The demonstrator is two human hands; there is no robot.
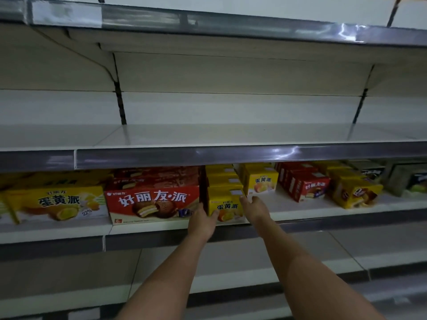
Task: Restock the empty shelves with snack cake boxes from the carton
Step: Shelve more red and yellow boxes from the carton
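Note:
A small yellow snack cake box (227, 205) stands at the front of a row of like boxes on the stocked shelf (161, 228). My left hand (201, 221) holds its left side, thumb across the front face and fingers hidden between it and the big red box (152, 202). My right hand (254, 209) lies against the box's right side with straight fingers. The carton is out of view.
The shelf above (208, 135) is bare. A large yellow box (57, 203) sits left of the red one. To the right stand another row of small yellow boxes (263, 182), small red boxes (307, 187) and yellow chocolate-cake boxes (353, 192). Lower shelves (231, 269) look bare.

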